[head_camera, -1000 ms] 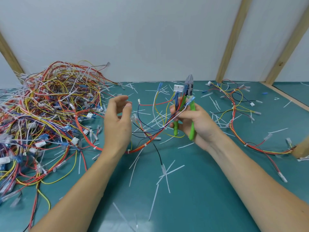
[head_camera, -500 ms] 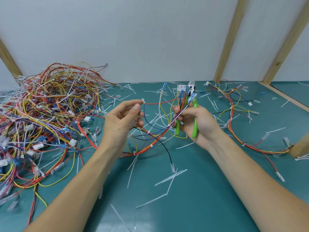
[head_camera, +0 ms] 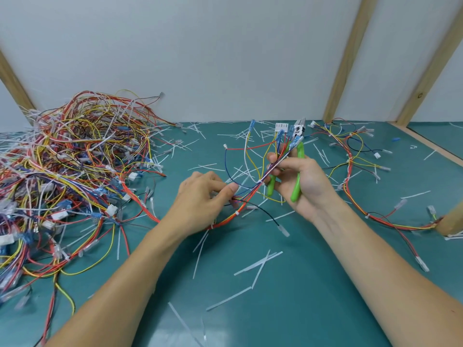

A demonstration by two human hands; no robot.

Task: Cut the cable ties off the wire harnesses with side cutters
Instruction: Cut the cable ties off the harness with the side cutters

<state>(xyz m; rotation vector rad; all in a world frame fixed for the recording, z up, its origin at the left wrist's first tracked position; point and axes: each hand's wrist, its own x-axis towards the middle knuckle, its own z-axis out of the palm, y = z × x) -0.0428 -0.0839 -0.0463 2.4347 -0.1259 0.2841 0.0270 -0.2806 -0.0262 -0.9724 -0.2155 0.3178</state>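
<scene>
Head view: harness pile [head_camera: 75, 171] at table's [head_camera: 313, 309] left. Your left hand [head_camera: 203, 199] pinches the harness [head_camera: 240, 206] trunk, fingers curled together. Your right hand [head_camera: 298, 181] grips green side cutters [head_camera: 298, 159] plus harness branch wires, nose pointing up. Another harness [head_camera: 355, 171] lies right.

Left of the side cutters [head_camera: 297, 156], a big wire pile [head_camera: 72, 171] blocks the green table [head_camera: 313, 309]. Right of them a loose harness [head_camera: 355, 169] loops across. Toward the viewer from them, only flat cut ties [head_camera: 258, 264] litter bare tabletop.
</scene>
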